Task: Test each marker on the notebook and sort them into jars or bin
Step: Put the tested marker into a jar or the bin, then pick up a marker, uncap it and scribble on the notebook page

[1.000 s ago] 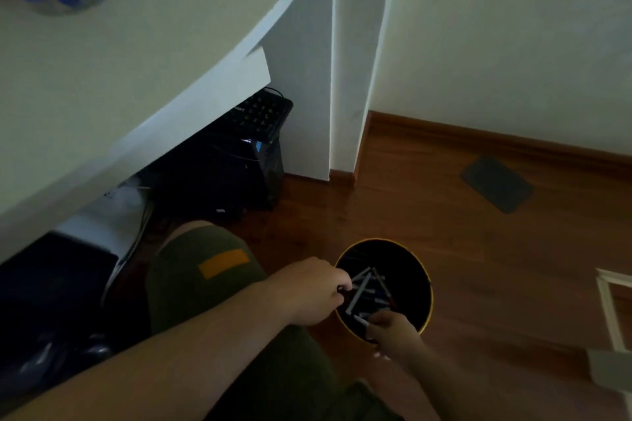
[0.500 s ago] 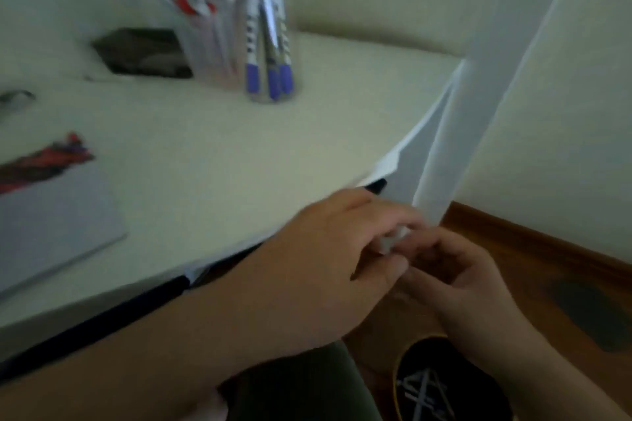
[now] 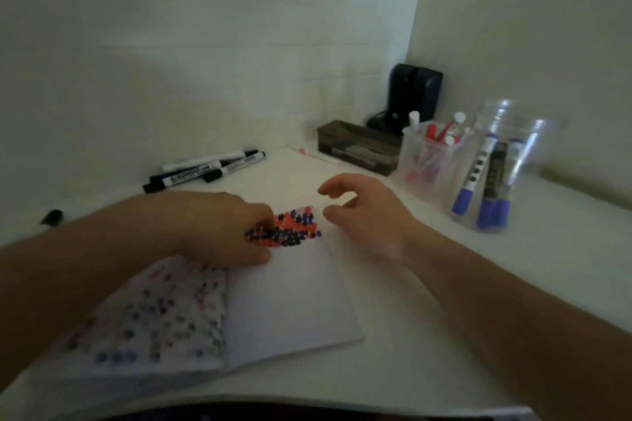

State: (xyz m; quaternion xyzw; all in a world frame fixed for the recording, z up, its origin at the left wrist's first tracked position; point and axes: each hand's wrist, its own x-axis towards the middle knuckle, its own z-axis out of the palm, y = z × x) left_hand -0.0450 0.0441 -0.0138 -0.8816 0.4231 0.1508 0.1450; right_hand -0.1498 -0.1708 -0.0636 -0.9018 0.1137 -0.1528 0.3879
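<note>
Your left hand (image 3: 219,229) presses its curled grip on the notebook (image 3: 280,294) while your right hand (image 3: 362,212) hovers spread and empty above the page, both up from the floor bin, so grab a black marker (image 3: 191,174) lying unsorted on the bench (image 3: 444,301) behind, jars (image 3: 492,164) waiting right.

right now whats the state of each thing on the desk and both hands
notebook: open, lying flat, test marks on its pages
left hand: resting on the notebook, holds no marker I can see
right hand: open, empty, above the desk
black markers: capped, lying loose
red marker jar: upright, holding markers
blue marker jar: upright, holding markers
</note>
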